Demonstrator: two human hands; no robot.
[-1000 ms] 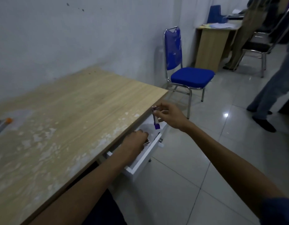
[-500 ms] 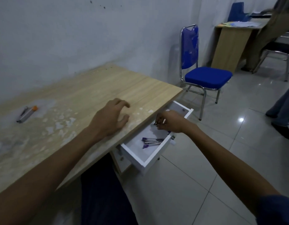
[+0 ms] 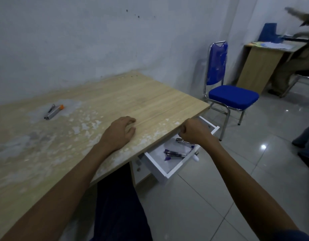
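A white drawer (image 3: 174,168) stands pulled out under the right end of a wooden desk (image 3: 133,101). Inside it lie purple staplers (image 3: 173,154) and another stapler (image 3: 184,142) nearer the back. My right hand (image 3: 193,132) hovers above the drawer beside the desk's edge, fingers curled into a loose fist with nothing visible in it. My left hand (image 3: 120,132) rests palm down on the desk top, fingers relaxed. An orange-tipped metal stapler (image 3: 53,112) lies on the desk at the left.
A blue chair (image 3: 226,91) with a chrome frame stands past the desk by the wall. A second desk (image 3: 261,65) with papers is at the far right, with a person seated beside it. Another person's legs (image 3: 305,141) stand at the right edge on the tiled floor.
My right hand set the purple stapler in the drawer and rose out of it with curled fingers. My left hand left the drawer and now lies on the desk top.
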